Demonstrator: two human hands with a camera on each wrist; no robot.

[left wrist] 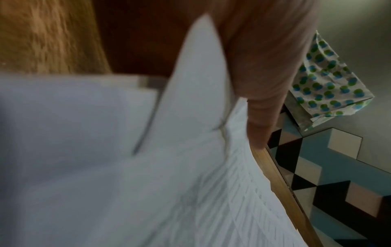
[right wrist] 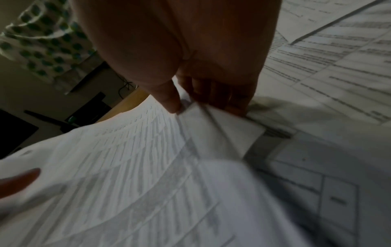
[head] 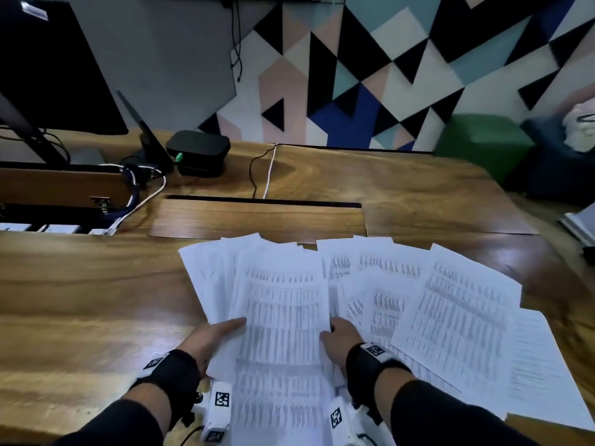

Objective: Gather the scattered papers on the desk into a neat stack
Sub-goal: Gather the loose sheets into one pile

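Both hands pinch partial stack (head: pixel 283 317) at side edges; fingers (right wrist: pixel 169 100) clamp sheets. Loose papers (head: pixel 450 310) right: thin, floppy, slippery.

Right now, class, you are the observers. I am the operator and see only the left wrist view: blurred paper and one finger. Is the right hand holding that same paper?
Observer: Yes. The right hand pinches the bundle at its right edge, opposite the left hand.
Operator: Are any papers left outside the bundle?
Observer: Yes. Loose sheets lie fanned out on the desk, to the right of the right hand.
Operator: What lies beyond the papers?
Observer: A black box sits near the desk's far edge, beside some cables.
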